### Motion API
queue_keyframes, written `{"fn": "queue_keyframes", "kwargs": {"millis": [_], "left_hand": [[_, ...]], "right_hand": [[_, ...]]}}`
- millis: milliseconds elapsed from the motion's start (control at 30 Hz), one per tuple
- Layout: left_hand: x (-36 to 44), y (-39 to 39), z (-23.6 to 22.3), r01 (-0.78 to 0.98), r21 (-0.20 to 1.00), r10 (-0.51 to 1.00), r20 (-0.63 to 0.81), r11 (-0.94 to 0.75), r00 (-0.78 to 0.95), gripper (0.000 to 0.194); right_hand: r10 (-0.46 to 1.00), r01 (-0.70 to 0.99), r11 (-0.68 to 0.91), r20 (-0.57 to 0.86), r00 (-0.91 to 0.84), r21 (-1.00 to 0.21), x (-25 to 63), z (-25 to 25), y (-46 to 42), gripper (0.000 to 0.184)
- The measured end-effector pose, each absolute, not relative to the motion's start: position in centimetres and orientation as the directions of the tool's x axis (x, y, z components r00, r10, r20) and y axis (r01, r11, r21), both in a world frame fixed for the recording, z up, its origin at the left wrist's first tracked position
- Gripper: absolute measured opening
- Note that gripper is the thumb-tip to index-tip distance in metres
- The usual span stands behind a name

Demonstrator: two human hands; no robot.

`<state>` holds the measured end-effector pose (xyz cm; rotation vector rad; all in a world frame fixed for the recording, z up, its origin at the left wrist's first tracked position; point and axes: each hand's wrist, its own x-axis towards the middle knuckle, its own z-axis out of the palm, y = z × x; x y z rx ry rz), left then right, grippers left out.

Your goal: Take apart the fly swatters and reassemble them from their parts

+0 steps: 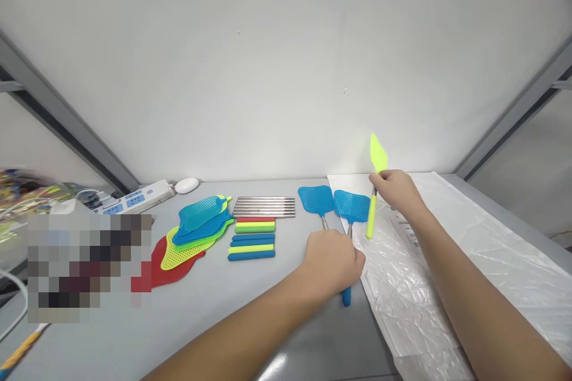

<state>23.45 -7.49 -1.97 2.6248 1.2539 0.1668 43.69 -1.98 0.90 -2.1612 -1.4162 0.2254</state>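
Observation:
My right hand (397, 191) is closed round the metal rod of a yellow-green fly swatter (378, 155), held upright with its head up and its yellow-green handle (370, 221) hanging down. My left hand (333, 262) is closed over the rods of two blue fly swatters (352, 206) lying on the grey table (214, 309); a blue handle end (346, 296) sticks out below the fist. The other blue head (316, 199) lies just left of the first.
Loose swatter heads (196, 229) in blue, yellow-green and red are piled at the left. Beside them lie several coloured handles (252, 238) and a row of metal rods (264, 206). Clear plastic bags (447, 262) cover the right side. A power strip (134, 196) sits at the back left.

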Motion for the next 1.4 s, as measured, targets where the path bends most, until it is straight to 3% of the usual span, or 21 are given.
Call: {"fn": "queue_keyframes", "kwargs": {"millis": [267,433,600,1000,1400], "left_hand": [[23.9,-6.5,-2.0,0.686,0.250,0.714,0.029,-0.683,0.700,0.033],[20.0,-7.3,-3.0,0.472,0.241,0.522,0.227,-0.848,0.822,0.043],[18.0,-8.2,-5.0,0.318,0.254,0.384,0.278,-0.914,0.880,0.059],[18.1,-7.5,-6.0,0.264,0.278,0.339,0.269,-0.924,0.902,0.041],[18.4,-7.1,-6.5,0.343,0.373,0.443,0.227,-0.862,0.867,0.057]], "right_hand": [[0.959,0.859,-0.270,-0.040,0.281,-0.434,41.0,-0.9,-1.3,0.032],[0.970,0.888,-0.245,-0.099,0.224,-0.388,39.8,-1.5,-1.3,0.032],[0.974,0.904,-0.224,-0.108,0.198,-0.364,38.8,-1.6,-1.7,0.032],[0.973,0.902,-0.232,-0.086,0.215,-0.365,38.4,-2.1,-1.9,0.035],[0.985,0.893,-0.163,-0.115,0.125,-0.420,37.2,-2.1,-2.6,0.034]]}}
